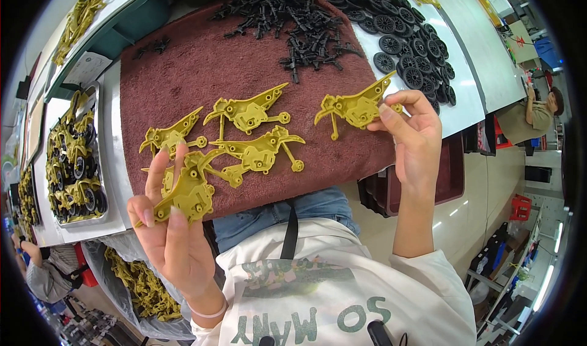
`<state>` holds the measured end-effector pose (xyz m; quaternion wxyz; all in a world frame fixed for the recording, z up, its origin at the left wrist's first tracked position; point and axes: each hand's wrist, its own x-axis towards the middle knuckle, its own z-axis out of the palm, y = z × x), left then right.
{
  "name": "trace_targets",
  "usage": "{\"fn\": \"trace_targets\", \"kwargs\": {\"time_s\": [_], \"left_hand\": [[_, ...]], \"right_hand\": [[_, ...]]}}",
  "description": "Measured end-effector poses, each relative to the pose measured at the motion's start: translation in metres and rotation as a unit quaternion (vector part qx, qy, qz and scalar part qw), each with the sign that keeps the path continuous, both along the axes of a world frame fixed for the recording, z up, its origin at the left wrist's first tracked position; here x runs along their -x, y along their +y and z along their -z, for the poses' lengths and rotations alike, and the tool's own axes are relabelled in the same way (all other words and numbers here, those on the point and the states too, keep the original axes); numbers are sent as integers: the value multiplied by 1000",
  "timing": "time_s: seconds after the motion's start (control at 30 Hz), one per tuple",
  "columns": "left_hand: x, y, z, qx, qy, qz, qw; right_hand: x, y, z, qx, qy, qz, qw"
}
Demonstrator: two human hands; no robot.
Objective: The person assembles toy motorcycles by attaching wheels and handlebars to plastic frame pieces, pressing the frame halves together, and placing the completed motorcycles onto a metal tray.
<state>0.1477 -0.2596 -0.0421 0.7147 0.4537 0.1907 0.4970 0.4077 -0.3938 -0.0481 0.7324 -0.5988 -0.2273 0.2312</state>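
Observation:
Between the fingers and thumb of my left hand (174, 239) is a yellow plastic toy motorcycle body half (191, 193), lifted over the front left of the towel. My right hand (416, 132) pinches another yellow motorcycle body half (354, 109) at its right end, over the towel's right side. Between my hands, more yellow halves lie on the maroon towel (177, 65): one at the back (247, 114), one nearer me (260, 152), and one at the left (171, 135) behind my left fingertips. Another beneath is mostly hidden by my left hand.
Black plastic parts (287, 22) are heaped at the towel's back, beside many black toy wheels (416, 52). A metal tray (101, 193) of assembled toy motorcycles stands left. Below it is a lined bin (122, 306) of yellow parts. A dark red crate (452, 175) sits right. Other people work at both sides.

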Motion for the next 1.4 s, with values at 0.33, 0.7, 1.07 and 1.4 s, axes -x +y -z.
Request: {"fn": "trace_targets", "kwargs": {"time_s": [0.33,0.7,1.07,1.4], "left_hand": [[-75,3,1,-37,111,68,991],[-120,-34,1,-533,433,-53,726],[-111,-35,20,-616,433,59,655],[-50,160,-65,-409,458,-164,772]], "right_hand": [[-19,-12,-6,-57,-17,43,997],[-28,-13,-11,-59,-41,46,996],[-17,35,10,48,-122,-97,987],[-17,29,-3,215,-497,-57,839]]}}
